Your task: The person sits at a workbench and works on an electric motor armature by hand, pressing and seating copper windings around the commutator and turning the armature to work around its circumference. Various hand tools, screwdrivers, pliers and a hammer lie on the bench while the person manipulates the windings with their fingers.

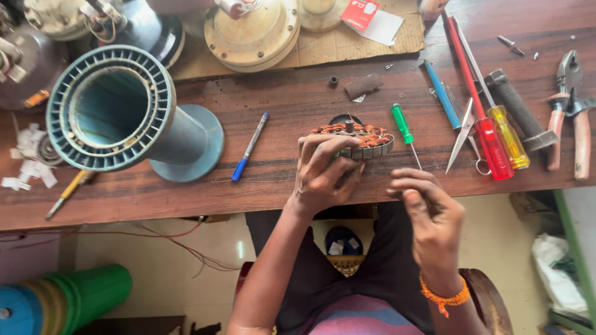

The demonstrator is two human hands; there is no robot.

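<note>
A round motor stator [363,140] with copper wire windings and a metal core lies flat near the front edge of the wooden bench [186,192]. My left hand [323,174] grips its near rim, fingers curled over the core. My right hand [428,208] is pinched shut just off the bench edge to the right of the stator; a thin copper wire seems to run from it, too fine to be sure. An orange thread band circles that wrist.
A green-handled screwdriver [405,130] lies right of the stator; a blue pen [249,147] lies left. A large blue ribbed spool [124,118] stands at left. Red and yellow screwdrivers [493,146], scissors [462,138] and pliers [574,111] lie at right. Fan motor housings [251,31] sit behind.
</note>
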